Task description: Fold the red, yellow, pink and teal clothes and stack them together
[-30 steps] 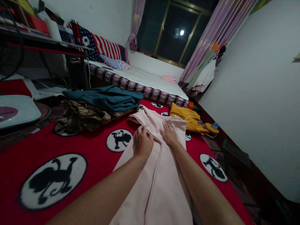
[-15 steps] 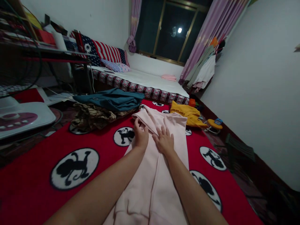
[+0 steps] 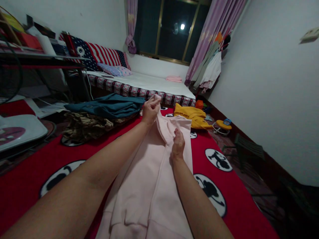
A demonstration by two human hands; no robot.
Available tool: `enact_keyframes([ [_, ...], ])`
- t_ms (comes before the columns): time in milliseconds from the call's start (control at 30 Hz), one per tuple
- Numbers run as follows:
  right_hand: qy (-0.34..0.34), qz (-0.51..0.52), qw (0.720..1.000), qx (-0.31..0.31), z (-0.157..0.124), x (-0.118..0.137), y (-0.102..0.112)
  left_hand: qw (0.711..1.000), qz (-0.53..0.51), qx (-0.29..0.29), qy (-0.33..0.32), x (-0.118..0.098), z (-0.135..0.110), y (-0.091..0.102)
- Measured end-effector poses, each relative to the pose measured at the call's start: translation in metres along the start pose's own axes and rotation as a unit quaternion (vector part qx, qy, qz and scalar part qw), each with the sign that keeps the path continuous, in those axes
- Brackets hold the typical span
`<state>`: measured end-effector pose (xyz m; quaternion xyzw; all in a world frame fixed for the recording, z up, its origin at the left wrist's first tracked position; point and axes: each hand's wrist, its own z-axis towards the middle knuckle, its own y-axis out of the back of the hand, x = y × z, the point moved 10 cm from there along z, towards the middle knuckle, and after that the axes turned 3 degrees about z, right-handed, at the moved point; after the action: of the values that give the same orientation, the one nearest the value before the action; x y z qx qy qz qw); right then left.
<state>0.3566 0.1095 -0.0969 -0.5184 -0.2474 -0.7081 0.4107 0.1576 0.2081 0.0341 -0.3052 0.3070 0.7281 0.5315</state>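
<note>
Long garment (image 3: 139, 186): pale pink, plain. Spread cloth (image 3: 240, 196): red; printed with dark-rimmed white discs (image 3: 210, 156), black monkey figures (image 3: 211, 191). Left-hand garment (image 3: 107, 108): teal. Crumpled garment (image 3: 86, 127): brown, darker folds. Right-hand garment (image 3: 191, 116): mustard yellow. Bed (image 3: 147, 80): white top; side band (image 3: 124, 87) patterned in black, white and red. Backrest cover (image 3: 103, 53): red-and-white stripes; navy, white stars. Pillow (image 3: 114, 70): lavender, pink patches. Curtains (image 3: 200, 43): purple, yellowish motif. Window frame (image 3: 159, 25): gold-brown. Folded cloth (image 3: 173, 78) on bed: pink.
</note>
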Motion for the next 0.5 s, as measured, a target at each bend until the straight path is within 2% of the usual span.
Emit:
enact_keyframes([
  [67, -0.048, 0.132, 0.988, -0.059, 0.003, -0.012, 0.015, 0.988, -0.061, 0.096, -0.105, -0.04, -0.013, -0.016],
  [100, -0.067, 0.187, 0.977, -0.072, 0.004, -0.017, 0.02, 0.978, -0.086, 0.15, -0.12, -0.048, -0.027, -0.021],
  [167, -0.084, 0.266, 0.957, -0.078, 0.008, -0.023, 0.029, 0.963, -0.109, 0.231, -0.091, -0.038, -0.059, -0.02],
  [233, -0.106, 0.3, 0.947, -0.033, 0.013, -0.028, 0.03, 0.962, -0.077, 0.26, -0.029, -0.008, -0.091, -0.009],
  [300, -0.142, 0.295, 0.945, 0.023, 0.017, -0.038, 0.028, 0.96, -0.029, 0.278, 0.019, 0.023, -0.121, 0.002],
  [367, -0.148, 0.251, 0.955, 0.055, 0.023, -0.047, 0.027, 0.956, 0.021, 0.292, 0.036, 0.041, -0.143, 0.007],
  [433, -0.099, 0.165, 0.979, 0.065, 0.033, -0.046, 0.029, 0.955, 0.057, 0.292, 0.016, 0.04, -0.155, 0.009],
  [500, -0.048, 0.076, 0.991, 0.096, 0.04, -0.041, 0.025, 0.953, 0.073, 0.29, -0.045, 0.022, -0.161, 0.008],
])
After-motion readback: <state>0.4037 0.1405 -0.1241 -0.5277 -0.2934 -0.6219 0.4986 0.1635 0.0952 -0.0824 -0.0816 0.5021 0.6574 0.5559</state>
